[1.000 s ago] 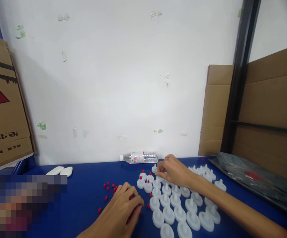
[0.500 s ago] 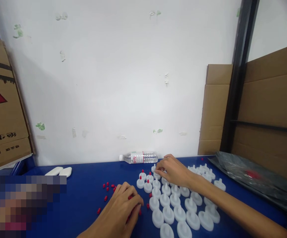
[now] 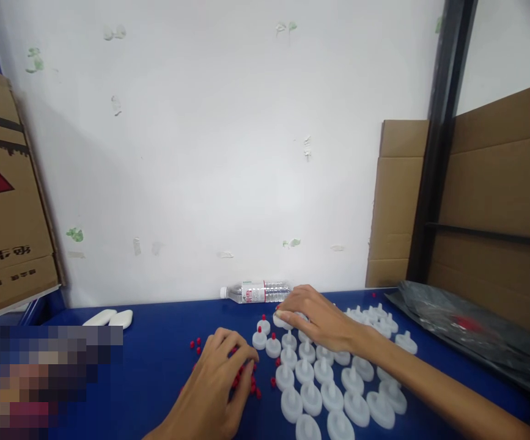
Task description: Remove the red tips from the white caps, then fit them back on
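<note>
On the blue tabletop, my left hand [image 3: 221,382] is curled over a loose heap of small red caps [image 3: 258,392], thumb and forefinger close together at a cap. Part of that heap is hidden under the palm. My right hand [image 3: 315,318] reaches to the far rows and pinches a white disc-shaped piece with a nozzle [image 3: 281,320], a bit of red showing at its top by the fingertips. Beside it stand a few red-capped white pieces [image 3: 272,347]. Many uncapped white pieces [image 3: 311,397] spread below and right of my right forearm.
A clear plastic bottle [image 3: 258,292] lies by the wall. Two white oval objects [image 3: 121,319] rest at the left. A grey plastic bag [image 3: 466,324] covers the right side, with cardboard [image 3: 397,208] and a dark post [image 3: 434,153] behind. Another cardboard box [image 3: 8,183] stands left.
My right hand has moved left and taken hold of a white piece; one red-capped piece is gone from its spot in the front group. My left hand has shifted slightly up and left, uncovering more red caps.
</note>
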Demonstrator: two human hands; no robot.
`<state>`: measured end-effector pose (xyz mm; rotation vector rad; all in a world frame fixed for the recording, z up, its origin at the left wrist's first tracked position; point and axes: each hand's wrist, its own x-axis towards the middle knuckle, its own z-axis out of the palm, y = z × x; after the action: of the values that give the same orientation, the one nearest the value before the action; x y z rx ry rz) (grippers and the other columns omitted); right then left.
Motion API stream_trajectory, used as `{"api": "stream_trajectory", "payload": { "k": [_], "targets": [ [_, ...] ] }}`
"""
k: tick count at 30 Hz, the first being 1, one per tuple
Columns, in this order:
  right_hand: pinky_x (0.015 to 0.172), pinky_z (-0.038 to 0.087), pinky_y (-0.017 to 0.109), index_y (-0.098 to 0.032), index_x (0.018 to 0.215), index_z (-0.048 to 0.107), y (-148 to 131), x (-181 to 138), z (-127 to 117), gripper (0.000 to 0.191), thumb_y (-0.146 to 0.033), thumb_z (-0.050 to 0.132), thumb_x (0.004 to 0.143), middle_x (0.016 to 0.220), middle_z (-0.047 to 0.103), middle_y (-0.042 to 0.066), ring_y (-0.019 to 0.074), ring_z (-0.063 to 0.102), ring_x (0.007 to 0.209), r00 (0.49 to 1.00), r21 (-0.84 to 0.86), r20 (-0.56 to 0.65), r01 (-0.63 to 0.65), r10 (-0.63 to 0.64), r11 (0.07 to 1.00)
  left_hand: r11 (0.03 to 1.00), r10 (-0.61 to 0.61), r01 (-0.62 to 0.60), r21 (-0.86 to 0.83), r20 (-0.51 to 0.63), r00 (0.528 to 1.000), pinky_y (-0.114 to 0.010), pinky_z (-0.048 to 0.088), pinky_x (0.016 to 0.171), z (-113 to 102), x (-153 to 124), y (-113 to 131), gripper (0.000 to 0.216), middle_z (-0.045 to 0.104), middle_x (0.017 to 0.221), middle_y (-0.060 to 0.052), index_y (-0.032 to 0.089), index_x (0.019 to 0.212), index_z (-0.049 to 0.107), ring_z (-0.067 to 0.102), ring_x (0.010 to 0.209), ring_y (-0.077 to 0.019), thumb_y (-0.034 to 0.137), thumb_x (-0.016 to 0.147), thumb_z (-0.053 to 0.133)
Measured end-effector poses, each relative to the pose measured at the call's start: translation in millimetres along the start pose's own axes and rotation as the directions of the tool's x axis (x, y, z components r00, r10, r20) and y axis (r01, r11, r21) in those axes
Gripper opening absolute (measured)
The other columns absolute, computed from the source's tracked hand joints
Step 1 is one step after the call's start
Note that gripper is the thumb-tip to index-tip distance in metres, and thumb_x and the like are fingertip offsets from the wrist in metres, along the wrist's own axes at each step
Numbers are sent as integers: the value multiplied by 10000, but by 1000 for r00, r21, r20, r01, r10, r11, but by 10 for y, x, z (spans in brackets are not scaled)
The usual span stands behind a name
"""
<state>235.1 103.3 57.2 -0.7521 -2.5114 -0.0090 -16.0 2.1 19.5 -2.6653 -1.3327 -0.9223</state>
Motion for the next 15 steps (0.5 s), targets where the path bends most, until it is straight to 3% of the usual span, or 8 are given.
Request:
{"api": "stream_trajectory", "payload": {
  "k": [3,5,7,10,15],
  "targets": [
    [996,455,365,-244,1078,711,-66,12,-41,272,-489,662,972,1103,738,34,215,657,1070,998,99,-50,-32,37,995,999,-24,25,19,-68,997,-413,410,856,-39,15,10,185,630,1029,-56,228,1038,581,520,968,-253,166,1048,407],
    [925,491,325,-245,1068,684,-167,4,-41,220,-411,731,932,1113,716,26,191,661,1026,999,150,-44,-21,28,988,999,-32,35,23,-111,993,-394,403,819,-42,20,10,139,623,989,-46,225,1015,567,520,928,-246,193,1050,437],
    [875,501,279,-254,1071,656,-312,-16,-32,154,-283,718,933,1100,701,1,153,658,974,1000,187,-10,12,-11,982,999,-41,44,20,-146,988,-376,400,795,-26,19,4,69,611,963,-35,225,1023,562,521,897,-240,229,1041,495],
    [850,494,254,-249,1116,604,-544,-51,-37,275,-136,689,880,1046,680,-8,139,629,947,995,225,34,89,-99,970,1000,-30,30,-4,-159,987,-361,389,775,11,13,-10,45,602,935,-22,228,1005,559,517,859,-232,258,1033,540],
    [880,495,252,-222,1083,546,-700,-62,-73,257,-84,630,883,990,638,9,138,584,946,980,206,17,189,-196,960,999,18,-23,-44,-123,992,-358,348,751,20,9,-22,268,588,889,-21,226,877,536,481,822,-222,256,1094,380]
  ]
}}
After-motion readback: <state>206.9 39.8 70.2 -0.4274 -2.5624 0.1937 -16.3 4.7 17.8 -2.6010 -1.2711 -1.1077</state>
